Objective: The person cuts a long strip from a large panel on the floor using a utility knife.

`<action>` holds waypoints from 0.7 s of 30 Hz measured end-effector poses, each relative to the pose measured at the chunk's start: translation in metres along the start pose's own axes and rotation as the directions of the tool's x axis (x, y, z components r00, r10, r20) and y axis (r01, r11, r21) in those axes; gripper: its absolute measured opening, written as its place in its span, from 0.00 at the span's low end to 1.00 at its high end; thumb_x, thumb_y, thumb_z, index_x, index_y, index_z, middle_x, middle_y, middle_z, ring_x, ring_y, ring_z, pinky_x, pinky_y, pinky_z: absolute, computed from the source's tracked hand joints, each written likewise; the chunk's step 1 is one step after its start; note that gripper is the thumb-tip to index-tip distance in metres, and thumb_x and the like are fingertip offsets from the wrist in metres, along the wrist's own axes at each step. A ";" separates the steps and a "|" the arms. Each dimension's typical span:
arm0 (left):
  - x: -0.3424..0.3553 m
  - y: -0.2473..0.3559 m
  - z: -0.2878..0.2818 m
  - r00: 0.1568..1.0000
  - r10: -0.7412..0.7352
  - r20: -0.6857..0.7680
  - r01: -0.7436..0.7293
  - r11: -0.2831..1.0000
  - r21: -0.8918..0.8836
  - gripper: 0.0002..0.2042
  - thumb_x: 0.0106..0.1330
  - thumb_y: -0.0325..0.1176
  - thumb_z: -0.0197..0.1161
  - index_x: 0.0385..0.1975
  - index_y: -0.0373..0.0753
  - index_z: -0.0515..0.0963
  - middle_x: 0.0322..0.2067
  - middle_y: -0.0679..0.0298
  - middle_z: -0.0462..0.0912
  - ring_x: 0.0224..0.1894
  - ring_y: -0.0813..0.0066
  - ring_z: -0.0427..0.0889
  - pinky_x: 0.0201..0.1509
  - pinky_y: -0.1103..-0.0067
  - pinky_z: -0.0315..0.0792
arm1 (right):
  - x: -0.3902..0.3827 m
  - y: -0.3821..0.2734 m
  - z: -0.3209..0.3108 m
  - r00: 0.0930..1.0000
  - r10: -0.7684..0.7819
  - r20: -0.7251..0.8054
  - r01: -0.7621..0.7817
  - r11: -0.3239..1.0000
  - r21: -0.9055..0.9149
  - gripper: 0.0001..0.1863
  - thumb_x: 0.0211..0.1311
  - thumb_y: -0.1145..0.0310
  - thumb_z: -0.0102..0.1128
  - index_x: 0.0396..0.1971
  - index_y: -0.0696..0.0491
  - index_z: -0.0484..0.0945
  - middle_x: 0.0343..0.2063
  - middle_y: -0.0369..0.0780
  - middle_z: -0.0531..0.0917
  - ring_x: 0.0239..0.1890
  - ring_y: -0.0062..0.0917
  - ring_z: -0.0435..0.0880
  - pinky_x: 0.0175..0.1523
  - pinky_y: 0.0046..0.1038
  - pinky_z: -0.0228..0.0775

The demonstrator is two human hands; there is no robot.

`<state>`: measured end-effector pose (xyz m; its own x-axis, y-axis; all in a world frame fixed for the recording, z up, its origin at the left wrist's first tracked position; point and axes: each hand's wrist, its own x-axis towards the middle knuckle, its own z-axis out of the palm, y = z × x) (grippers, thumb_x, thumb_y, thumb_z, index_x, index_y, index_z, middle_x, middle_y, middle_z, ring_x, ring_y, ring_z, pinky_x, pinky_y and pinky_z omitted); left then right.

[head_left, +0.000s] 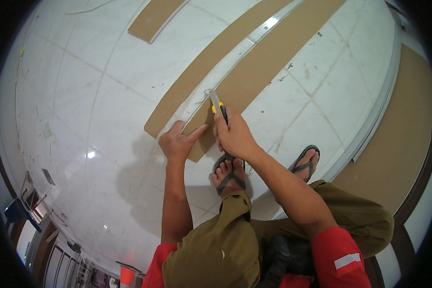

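Note:
A utility knife (218,104) with a yellow-and-black body is gripped in my right hand (235,134), its long blade pointing away from me. The blade tip meets the left edge of a long brown-faced board strip (254,72), where thin curled shavings lie. My left hand (176,143) holds the near end of this strip, thumb across the brown face and the other fingers at its left edge, partly hidden. Left of it lies a second, narrower brown strip (192,91). A long pale metal strip (230,56) shows between the two.
A short brown board piece (156,19) lies at the far left. Along the right are metal channels (369,129) and a large brown board (398,125). Scraps dot the tiled floor (317,77). My sandalled feet (230,175) are close to the strip's near end.

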<state>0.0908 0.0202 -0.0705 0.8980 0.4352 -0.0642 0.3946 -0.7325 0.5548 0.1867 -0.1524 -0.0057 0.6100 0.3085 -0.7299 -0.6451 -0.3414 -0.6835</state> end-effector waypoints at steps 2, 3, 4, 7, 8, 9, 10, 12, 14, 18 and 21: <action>0.000 0.001 0.000 0.999 -0.028 0.016 0.028 1.000 -0.009 0.32 0.48 0.61 0.87 0.18 0.39 0.74 0.15 0.60 0.79 0.16 0.58 0.75 0.23 0.67 0.73 | -0.001 -0.001 0.000 1.000 0.001 0.014 0.000 0.998 -0.057 0.16 0.84 0.62 0.50 0.46 0.63 0.70 0.20 0.44 0.81 0.15 0.31 0.83 0.23 0.37 0.77; 0.000 0.001 0.000 1.000 -0.020 0.011 0.020 1.000 0.000 0.32 0.47 0.61 0.87 0.18 0.39 0.75 0.15 0.60 0.79 0.16 0.58 0.76 0.23 0.67 0.73 | 0.002 -0.002 -0.001 1.000 0.007 0.005 -0.006 0.999 -0.045 0.16 0.84 0.62 0.50 0.46 0.63 0.70 0.20 0.46 0.82 0.15 0.32 0.83 0.23 0.38 0.77; 0.000 0.001 0.000 1.000 -0.011 0.007 0.011 1.000 0.009 0.32 0.47 0.61 0.87 0.18 0.40 0.75 0.15 0.60 0.80 0.16 0.58 0.76 0.23 0.67 0.73 | 0.003 -0.003 -0.002 1.000 0.012 -0.005 -0.012 0.999 -0.034 0.16 0.83 0.62 0.51 0.47 0.63 0.71 0.20 0.47 0.82 0.15 0.34 0.84 0.24 0.38 0.78; 0.001 0.001 0.001 1.000 0.004 -0.008 -0.004 1.000 0.016 0.31 0.47 0.61 0.87 0.18 0.40 0.76 0.16 0.60 0.80 0.16 0.58 0.77 0.23 0.67 0.73 | 0.003 -0.001 0.007 0.998 -0.029 -0.053 0.024 0.996 -0.086 0.15 0.83 0.62 0.50 0.47 0.62 0.71 0.21 0.49 0.84 0.17 0.38 0.85 0.25 0.40 0.79; 0.000 0.000 0.000 1.000 0.003 -0.008 -0.003 1.000 0.018 0.31 0.47 0.61 0.87 0.18 0.40 0.76 0.16 0.60 0.80 0.16 0.58 0.77 0.23 0.67 0.73 | -0.001 -0.001 0.007 0.998 -0.028 -0.051 0.024 0.996 -0.085 0.15 0.83 0.62 0.50 0.47 0.62 0.71 0.21 0.49 0.84 0.17 0.38 0.85 0.25 0.40 0.79; -0.001 -0.001 -0.001 1.000 -0.009 0.009 0.009 1.000 0.029 0.31 0.48 0.61 0.87 0.18 0.40 0.76 0.16 0.60 0.80 0.16 0.58 0.77 0.23 0.67 0.73 | -0.006 -0.001 0.006 1.000 0.003 -0.017 -0.005 0.996 -0.093 0.15 0.83 0.62 0.50 0.47 0.62 0.71 0.22 0.50 0.84 0.18 0.38 0.86 0.26 0.40 0.80; 0.000 0.000 -0.001 1.000 -0.020 0.025 0.019 0.999 0.036 0.31 0.48 0.61 0.87 0.18 0.40 0.77 0.16 0.60 0.80 0.16 0.58 0.77 0.23 0.67 0.73 | -0.008 -0.003 0.004 0.999 0.034 0.013 -0.032 0.994 -0.103 0.15 0.83 0.62 0.50 0.47 0.62 0.71 0.23 0.51 0.85 0.19 0.39 0.87 0.27 0.40 0.81; 0.001 0.003 0.000 1.000 -0.014 0.010 0.014 1.000 0.015 0.31 0.48 0.60 0.87 0.18 0.40 0.77 0.16 0.60 0.81 0.16 0.58 0.77 0.23 0.67 0.73 | 0.003 0.000 0.001 1.000 0.003 -0.022 -0.006 0.993 -0.117 0.15 0.83 0.62 0.50 0.48 0.62 0.71 0.24 0.53 0.85 0.19 0.41 0.87 0.28 0.41 0.81; 0.001 0.004 0.000 1.000 -0.007 -0.004 0.007 1.000 -0.004 0.31 0.48 0.60 0.87 0.19 0.40 0.77 0.16 0.60 0.81 0.17 0.58 0.78 0.23 0.67 0.73 | 0.007 0.009 0.001 0.998 -0.028 -0.057 0.021 0.991 -0.129 0.16 0.83 0.62 0.50 0.48 0.62 0.71 0.25 0.55 0.85 0.20 0.43 0.87 0.29 0.42 0.81; -0.001 -0.001 -0.003 0.999 -0.030 0.029 0.029 0.999 0.038 0.30 0.48 0.60 0.87 0.19 0.40 0.77 0.16 0.59 0.81 0.18 0.57 0.79 0.24 0.67 0.73 | -0.007 -0.001 0.008 1.000 -0.021 0.001 0.021 0.990 -0.138 0.17 0.83 0.61 0.50 0.49 0.63 0.71 0.26 0.59 0.85 0.22 0.50 0.87 0.32 0.48 0.80; 0.001 0.005 -0.003 0.995 -0.057 0.077 0.051 0.996 0.076 0.28 0.48 0.59 0.88 0.24 0.40 0.82 0.19 0.58 0.84 0.21 0.55 0.82 0.27 0.66 0.76 | 0.003 0.008 0.003 1.000 0.005 -0.006 -0.006 0.991 -0.132 0.17 0.83 0.61 0.50 0.49 0.63 0.71 0.27 0.60 0.85 0.23 0.51 0.87 0.33 0.50 0.80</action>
<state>0.0931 0.0187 -0.0660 0.8865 0.4343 -0.1597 0.4536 -0.7470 0.4861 0.1823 -0.1512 -0.0133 0.6093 0.3017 -0.7333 -0.5821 -0.4576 -0.6721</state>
